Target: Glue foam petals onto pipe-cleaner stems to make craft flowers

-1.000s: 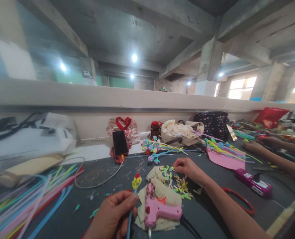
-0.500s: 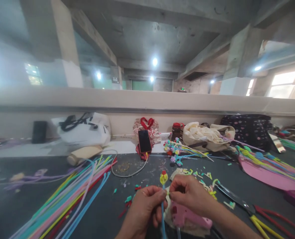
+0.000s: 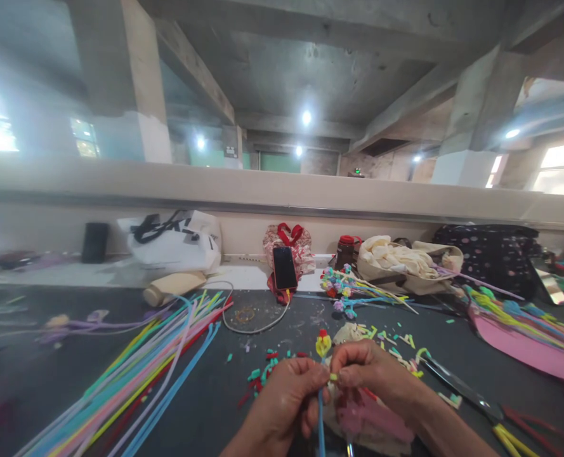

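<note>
Low in the middle of the head view, my left hand (image 3: 286,400) is closed round a blue pipe cleaner stem (image 3: 321,422). At the stem's top, a small yellow flower (image 3: 323,344) with a red tip stands upright above my fingers. My right hand (image 3: 377,373) pinches a short yellow-green piece (image 3: 333,377) beside the stem, and its fingertips nearly meet those of my left hand. Under my right wrist lies a pink glue gun (image 3: 379,420) on a pale cloth, partly hidden by the hand and forearm.
Long coloured pipe cleaners (image 3: 143,381) lie at left. Cut bits (image 3: 265,368) are scattered around my hands. Scissors (image 3: 467,387) with red and yellow handles lie at right. Behind are finished small flowers (image 3: 341,289), a phone (image 3: 285,268) on a cable and a white bag (image 3: 174,244).
The camera view has shifted slightly, so everything sits further right. Both hands keep their hold; more of the yellow-green piece shows between my fingertips, and more cut bits show left of my hands.
</note>
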A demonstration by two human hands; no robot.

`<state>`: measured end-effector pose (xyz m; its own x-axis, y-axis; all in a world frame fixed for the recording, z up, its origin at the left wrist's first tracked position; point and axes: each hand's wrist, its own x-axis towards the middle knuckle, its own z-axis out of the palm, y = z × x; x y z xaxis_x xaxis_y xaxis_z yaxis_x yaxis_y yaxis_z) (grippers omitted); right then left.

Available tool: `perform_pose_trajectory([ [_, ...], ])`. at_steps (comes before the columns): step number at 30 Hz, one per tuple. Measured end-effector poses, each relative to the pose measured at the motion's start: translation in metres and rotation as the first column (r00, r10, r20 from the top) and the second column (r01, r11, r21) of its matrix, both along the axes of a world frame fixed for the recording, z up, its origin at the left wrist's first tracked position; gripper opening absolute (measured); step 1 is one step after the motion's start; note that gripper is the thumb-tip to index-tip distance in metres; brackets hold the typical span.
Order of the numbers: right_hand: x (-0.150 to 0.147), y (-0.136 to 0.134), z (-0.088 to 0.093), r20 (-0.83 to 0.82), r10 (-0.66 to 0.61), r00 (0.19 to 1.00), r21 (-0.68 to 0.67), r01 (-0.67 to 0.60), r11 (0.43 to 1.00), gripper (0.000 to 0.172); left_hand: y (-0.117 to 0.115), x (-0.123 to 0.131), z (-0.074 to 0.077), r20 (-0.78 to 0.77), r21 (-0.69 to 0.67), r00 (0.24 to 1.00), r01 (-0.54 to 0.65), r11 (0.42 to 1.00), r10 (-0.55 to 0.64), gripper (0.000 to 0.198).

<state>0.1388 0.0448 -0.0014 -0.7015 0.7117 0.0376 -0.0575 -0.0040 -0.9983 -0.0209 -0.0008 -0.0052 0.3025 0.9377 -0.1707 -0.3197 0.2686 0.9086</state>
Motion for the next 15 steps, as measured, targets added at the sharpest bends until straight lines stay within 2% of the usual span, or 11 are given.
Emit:
perform_pose_trajectory([
  [6, -0.003, -0.002, -0.009, -0.091, -0.098, 0.991, -0.111, 0.088, 0.99, 0.019, -0.002, 0.004, 0.001, 0.097, -0.027, 0.995, 0.003, 1.0, 0.0, 0.035],
  [9, -0.003, -0.003, -0.008, -0.114, -0.073, 0.991, -0.126, 0.059, 0.99, 0.022, -0.003, 0.005, 0.001, 0.096, -0.029, 0.995, 0.03, 0.999, -0.028, 0.036],
  [12, -0.002, -0.001, -0.004, -0.082, -0.07, 0.994, -0.05, 0.066, 0.997, 0.024, -0.003, 0.006, 0.0, 0.087, -0.041, 0.996, 0.018, 0.999, -0.014, 0.035],
  [15, -0.002, -0.001, 0.001, -0.011, -0.201, 0.98, 0.084, 0.201, 0.976, 0.018, -0.001, 0.005, -0.001, 0.083, -0.041, 0.996, -0.021, 0.999, 0.024, 0.033],
])
